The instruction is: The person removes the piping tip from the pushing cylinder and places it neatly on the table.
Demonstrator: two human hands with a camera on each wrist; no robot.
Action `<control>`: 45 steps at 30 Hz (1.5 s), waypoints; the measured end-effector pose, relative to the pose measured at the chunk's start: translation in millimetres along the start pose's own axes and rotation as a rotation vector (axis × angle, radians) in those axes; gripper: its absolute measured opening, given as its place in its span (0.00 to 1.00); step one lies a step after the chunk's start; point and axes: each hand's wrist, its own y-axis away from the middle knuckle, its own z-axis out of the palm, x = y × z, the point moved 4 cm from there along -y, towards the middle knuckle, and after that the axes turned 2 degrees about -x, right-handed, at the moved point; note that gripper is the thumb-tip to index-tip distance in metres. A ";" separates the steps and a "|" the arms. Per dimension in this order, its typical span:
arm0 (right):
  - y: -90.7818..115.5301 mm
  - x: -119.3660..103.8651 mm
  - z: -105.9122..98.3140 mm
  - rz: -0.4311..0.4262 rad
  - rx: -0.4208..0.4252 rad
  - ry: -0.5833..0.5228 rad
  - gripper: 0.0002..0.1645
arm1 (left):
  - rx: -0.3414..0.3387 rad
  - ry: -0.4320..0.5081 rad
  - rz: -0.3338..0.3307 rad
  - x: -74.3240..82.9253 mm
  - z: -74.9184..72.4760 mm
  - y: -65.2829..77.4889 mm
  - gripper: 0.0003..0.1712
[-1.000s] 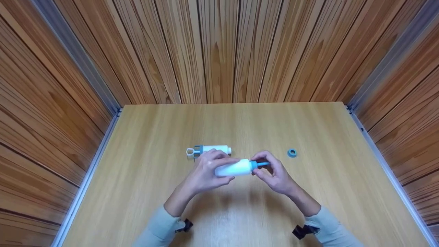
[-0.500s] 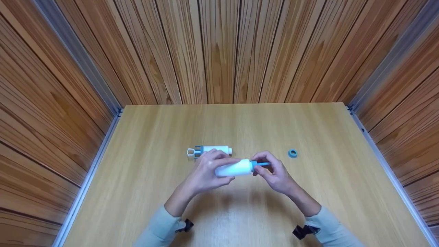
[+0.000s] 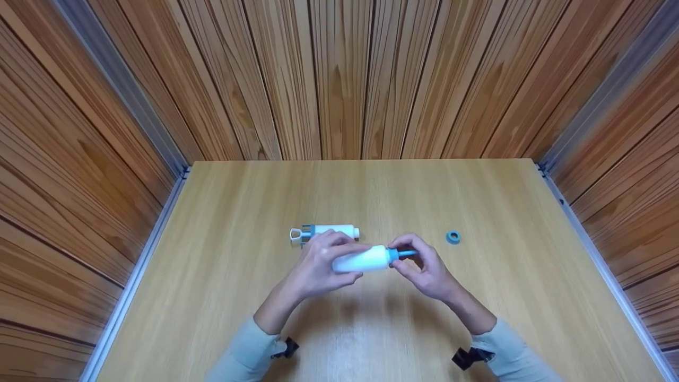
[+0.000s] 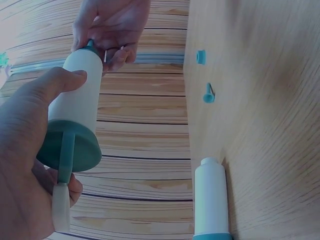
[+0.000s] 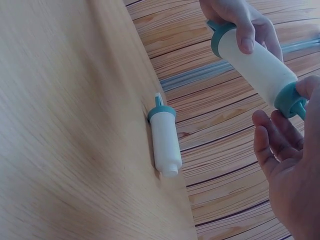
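Observation:
My left hand (image 3: 323, 262) grips the white barrel of a large syringe (image 3: 366, 259) with teal fittings, held above the table. In the left wrist view, its teal end cap and pale plunger handle (image 4: 61, 207) point back toward my left wrist. My right hand (image 3: 427, 268) pinches the teal nozzle (image 3: 393, 255) at the other end between thumb and fingers. A thin teal tip (image 3: 408, 253) sticks out past the collar. A second white syringe (image 3: 334, 230) lies on the table behind my left hand, its ring handle (image 3: 295, 234) to the left.
A small teal ring (image 3: 452, 237) lies on the table beyond my right hand. In the left wrist view a small teal funnel-shaped piece (image 4: 209, 94) lies near it. The wooden table (image 3: 238, 201) meets wood-panelled walls (image 3: 339, 79) at the back and sides.
My right thumb and fingers shift slightly around the nozzle. My left hand and the things on the table stay in place.

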 end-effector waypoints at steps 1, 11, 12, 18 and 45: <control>-0.1 -0.1 -0.1 -0.011 0.001 0.004 0.20 | -0.002 0.002 -0.002 -0.1 0.0 0.1 0.27; -2.0 -2.2 -2.8 -0.078 0.038 0.010 0.23 | 0.019 -0.002 0.015 0.3 -0.1 -0.1 0.27; -2.0 -2.4 -3.2 -0.078 0.041 0.011 0.23 | 0.023 -0.004 0.020 0.4 -0.3 0.1 0.27; -1.9 -2.9 -7.0 -0.065 0.055 0.008 0.24 | 0.020 -0.003 0.019 0.2 -2.4 0.7 0.27; -0.9 -1.5 -17.5 -0.176 0.081 -0.054 0.23 | -0.023 -0.062 -0.059 -31.6 8.0 6.7 0.28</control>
